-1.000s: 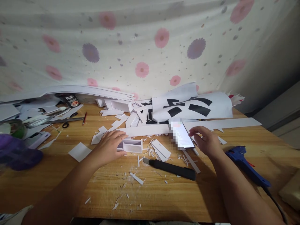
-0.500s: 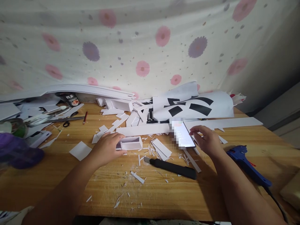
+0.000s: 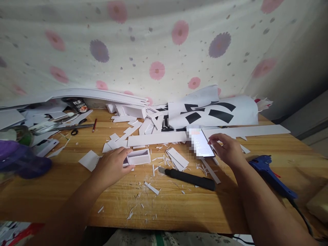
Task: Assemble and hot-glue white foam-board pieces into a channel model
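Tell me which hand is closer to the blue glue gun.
Right. The right hand is just left of the blue glue gun, apart from it; the left hand is much farther left, around one end of a white box.

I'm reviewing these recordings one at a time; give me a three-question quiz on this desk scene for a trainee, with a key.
1. Which thing does the left hand have its fingers and thumb around?
A) scissors
B) small white open-topped box
C) red pencil

2. True or false: the blue hot glue gun lies to the right of the black utility knife.

3. Fill in the blank: the right hand is at the right edge of the lit ____.

Key: 1. B; 2. true; 3. smartphone.
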